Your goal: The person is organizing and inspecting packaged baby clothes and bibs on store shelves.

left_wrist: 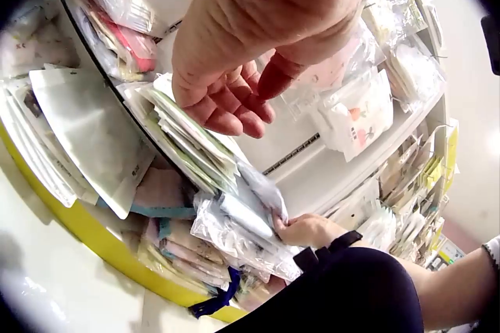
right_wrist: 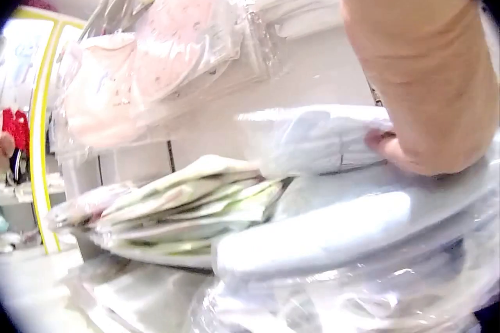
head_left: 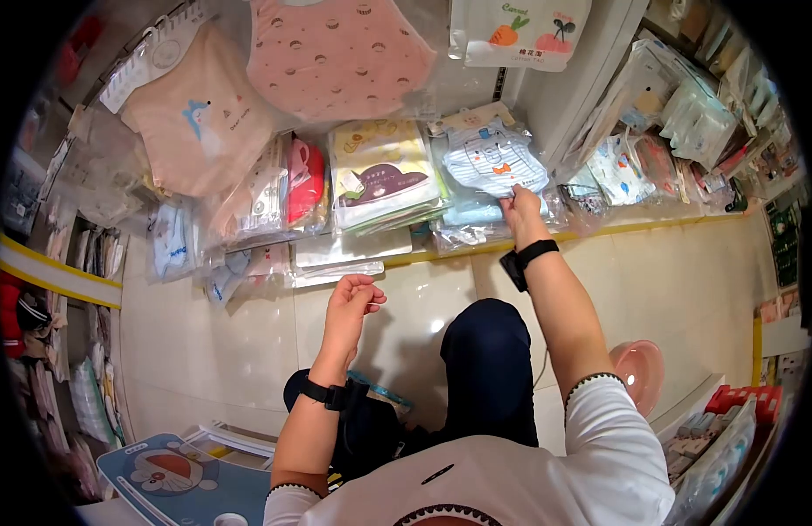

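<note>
The left hand [head_left: 353, 302] is held up in the air above the tiled floor [head_left: 248, 351], at about 10 o'clock of the dark-trousered knee [head_left: 489, 368]. Its fingers are loosely curled toward the palm, the thumb is kept apart from them, and nothing is held or touched.

The right hand [head_left: 521, 209] is stretched out at 12 o'clock of the knee, up to the yellow-edged shelf [head_left: 625, 230]. The striped packet [head_left: 493, 162] is pinched at its 6 o'clock edge between the curled fingers and the thumb. How deep the fingers go under it cannot be told.

The packet is seen as white cloth with pale blue stripes and a small orange mark, sealed in clear, glossy plastic. It lies tilted on top of a pile of pale blue packets [head_left: 471, 213] on the shelf.

Just beside it, at 9 o'clock, a stack of green-and-yellow packets [head_left: 384, 175] is set. Further off, at 11 o'clock, a pink bib [head_left: 336, 53] in clear wrap is hung on the wall.
</note>
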`<state>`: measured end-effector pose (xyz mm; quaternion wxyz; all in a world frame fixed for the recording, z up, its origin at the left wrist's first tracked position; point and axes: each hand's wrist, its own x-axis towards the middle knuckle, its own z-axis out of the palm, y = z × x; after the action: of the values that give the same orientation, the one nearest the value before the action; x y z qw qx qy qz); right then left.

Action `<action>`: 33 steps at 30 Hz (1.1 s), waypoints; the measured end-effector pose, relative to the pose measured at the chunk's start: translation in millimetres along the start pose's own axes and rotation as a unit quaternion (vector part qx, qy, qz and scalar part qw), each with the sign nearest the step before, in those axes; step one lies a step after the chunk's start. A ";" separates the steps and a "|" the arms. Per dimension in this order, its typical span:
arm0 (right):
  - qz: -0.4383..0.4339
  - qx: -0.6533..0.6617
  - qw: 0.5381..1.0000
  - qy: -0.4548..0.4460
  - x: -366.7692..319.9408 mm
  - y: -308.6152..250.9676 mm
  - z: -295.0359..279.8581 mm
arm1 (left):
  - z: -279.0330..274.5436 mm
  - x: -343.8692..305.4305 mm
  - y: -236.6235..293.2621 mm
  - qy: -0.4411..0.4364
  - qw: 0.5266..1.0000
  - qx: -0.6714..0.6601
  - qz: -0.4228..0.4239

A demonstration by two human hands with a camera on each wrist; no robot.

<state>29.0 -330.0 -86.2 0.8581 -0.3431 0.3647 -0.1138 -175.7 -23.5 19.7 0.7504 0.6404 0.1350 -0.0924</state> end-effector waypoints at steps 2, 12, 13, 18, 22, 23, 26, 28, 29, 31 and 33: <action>-0.066 0.051 0.994 0.067 6.7 4.2 13.6 | 3.7 2.1 2.7 0.008 1.000 0.007 -0.004; 0.069 -0.039 0.992 -0.100 -36.0 9.1 4.3 | 6.5 23.1 -14.4 -0.010 0.998 0.042 -0.040; 0.060 -0.044 0.993 -0.090 -34.6 7.3 1.8 | 9.4 31.3 -17.8 -0.017 0.997 0.054 -0.046; 0.011 0.004 1.000 -0.019 -25.6 9.6 0.7 | 37.2 66.4 -32.4 -0.065 0.994 0.048 -0.075; 0.063 -0.036 0.995 -0.072 -9.6 13.9 3.5 | 51.3 67.4 -44.9 -0.088 0.991 0.039 -0.092; 0.071 -0.083 0.991 -0.082 -4.4 11.1 2.1 | 50.9 66.1 -48.4 -0.094 0.990 0.039 -0.094; 0.095 -0.195 0.969 -0.118 -10.6 -3.6 -9.1 | 43.8 65.0 -59.8 -0.097 0.990 0.042 -0.099; 0.104 -0.283 0.942 -0.147 -21.9 -13.1 -15.7 | 34.7 64.1 -62.1 -0.075 0.992 0.043 -0.096; 0.076 -0.374 0.907 -0.176 -25.1 -20.2 -20.9 | 28.9 62.9 -63.6 -0.073 0.992 0.036 -0.095; -0.013 -0.606 0.766 -0.217 -38.0 -36.9 -22.1 | 19.7 61.3 -66.8 -0.061 0.994 0.019 -0.092; -0.196 -0.752 0.589 -0.223 -44.0 -46.9 -16.7 | 3.2 59.4 -67.6 -0.037 0.995 -0.006 -0.087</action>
<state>-11.3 -353.4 -38.8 0.3062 -0.9439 0.0420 0.1159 -140.4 -35.6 -62.1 0.7476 0.6181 0.1628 -0.1804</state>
